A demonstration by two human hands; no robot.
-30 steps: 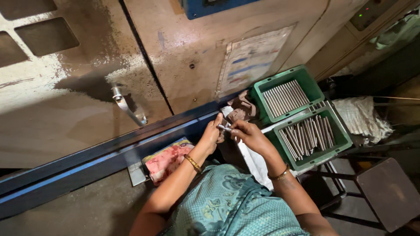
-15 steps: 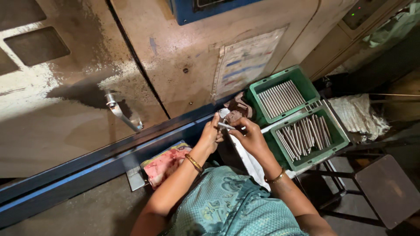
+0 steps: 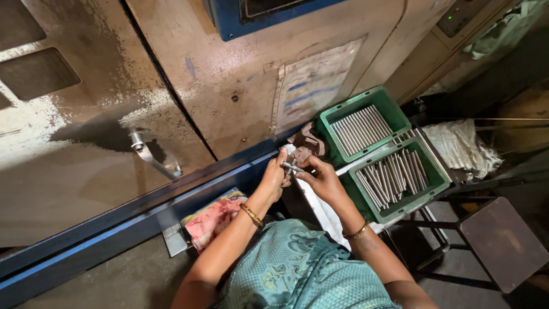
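My left hand and my right hand meet in front of me, both closed on a small metal rod held between the fingertips. A brown rag lies just beyond the hands. To the right stand two green trays: the far green tray holds metal rods laid neatly side by side, the near green tray holds several loosely piled metal rods.
A large worn beige machine with a door handle and a blue base rail fills the left and top. A pink cloth lies by the rail. A white rag and a dark metal stool are at right.
The view has shifted slightly; my hands stay together working the small rod, my fingers turning it a little.
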